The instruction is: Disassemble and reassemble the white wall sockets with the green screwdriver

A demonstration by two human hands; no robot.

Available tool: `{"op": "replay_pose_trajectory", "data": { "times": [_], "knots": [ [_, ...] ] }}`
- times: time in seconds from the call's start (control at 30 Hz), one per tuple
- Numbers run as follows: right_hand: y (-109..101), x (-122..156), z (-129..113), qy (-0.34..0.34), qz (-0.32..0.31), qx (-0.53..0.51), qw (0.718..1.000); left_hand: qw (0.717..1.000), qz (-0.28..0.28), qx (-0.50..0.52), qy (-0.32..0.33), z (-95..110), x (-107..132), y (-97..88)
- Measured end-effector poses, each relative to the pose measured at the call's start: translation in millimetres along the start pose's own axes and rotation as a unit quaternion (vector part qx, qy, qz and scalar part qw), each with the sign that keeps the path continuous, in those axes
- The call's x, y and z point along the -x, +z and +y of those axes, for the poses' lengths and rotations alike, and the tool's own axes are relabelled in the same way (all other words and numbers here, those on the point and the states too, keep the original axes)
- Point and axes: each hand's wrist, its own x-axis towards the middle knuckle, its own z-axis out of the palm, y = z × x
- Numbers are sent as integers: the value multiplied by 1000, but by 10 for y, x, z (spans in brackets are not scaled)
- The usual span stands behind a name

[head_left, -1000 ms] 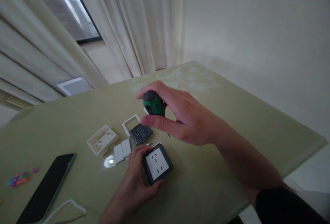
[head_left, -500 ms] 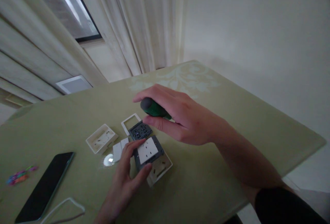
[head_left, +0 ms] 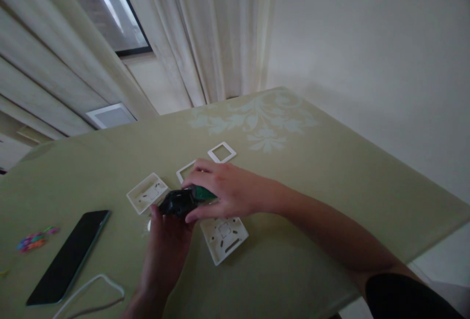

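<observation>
My left hand [head_left: 167,243] grips a dark socket module [head_left: 178,203], tilted up off the table so its dark back and side show. My right hand [head_left: 231,189] is closed around a green-handled screwdriver [head_left: 203,193]; its shaft is hidden. The right fingers meet the module's edge. Just below the hands, a white mounting box [head_left: 224,241] lies on the table with its hollow side up. A second white mounting box [head_left: 147,193] sits to the left. Beyond the right hand, one white frame [head_left: 182,172] is partly covered, while a smaller white frame [head_left: 222,153] lies in full view.
A phone [head_left: 69,258] lies at the left of the green-covered table [head_left: 312,270], with a white cable [head_left: 105,280] near it. Small colourful pieces [head_left: 35,240] sit farther left. Curtains [head_left: 216,30] and a wall [head_left: 367,50] border the far side.
My left hand has lifted the socket module off the mounting box and tipped it. My right hand has come down and left to it with the screwdriver, uncovering the smaller frame.
</observation>
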Motion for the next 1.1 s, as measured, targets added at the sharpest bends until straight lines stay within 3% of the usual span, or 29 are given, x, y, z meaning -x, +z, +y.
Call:
{"op": "replay_pose_trajectory", "data": {
  "times": [0.33, 0.6, 1.1],
  "knots": [
    [135, -42, 165, 37, 34, -23, 998, 999, -1, -47, -25, 28, -59, -49],
    [189, -39, 182, 128, 49, -12, 990, 997, -13, -72, 11, -57, 25, 15],
    [149, -10, 170, 218, -2, -14, 976, 985, 47, -164, 11, -52, 68, 86]
  ]
}}
